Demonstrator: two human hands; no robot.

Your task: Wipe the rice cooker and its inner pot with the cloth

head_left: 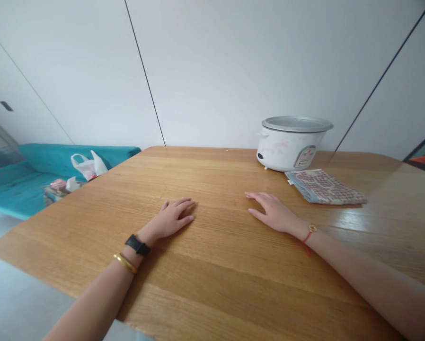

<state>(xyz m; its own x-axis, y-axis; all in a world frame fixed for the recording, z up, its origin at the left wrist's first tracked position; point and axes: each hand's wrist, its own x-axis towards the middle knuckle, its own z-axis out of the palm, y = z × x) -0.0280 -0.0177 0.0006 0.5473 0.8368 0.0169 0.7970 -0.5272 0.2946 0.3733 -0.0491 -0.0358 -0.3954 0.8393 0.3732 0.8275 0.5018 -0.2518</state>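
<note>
Wood bench point(74, 246) fills the head view, and two bare arms reach out over it. The left hand point(173, 219) lies flat on the wood, palm down. Its fingers point(186, 204) are open and a bit spread, and they hold nothing. A black watch point(137, 245) and a gold bangle point(125, 263) sit on that wrist. The right hand point(274, 213) lies flat and open too, and it holds nothing (a red string point(307, 234) is tied around its wrist). Flat hands like these stay steady and bump nothing. The hands are well apart. A folded cloth point(324, 187) with a red and blue print lies near the right hand, but not touching it. Just past the cloth, a white rice cooker point(290, 150) with a pink flower on its side stands near the far edge of the bench. Far off to the left, a white plastic bag point(88, 166) sits on a teal sofa point(28, 189).
</note>
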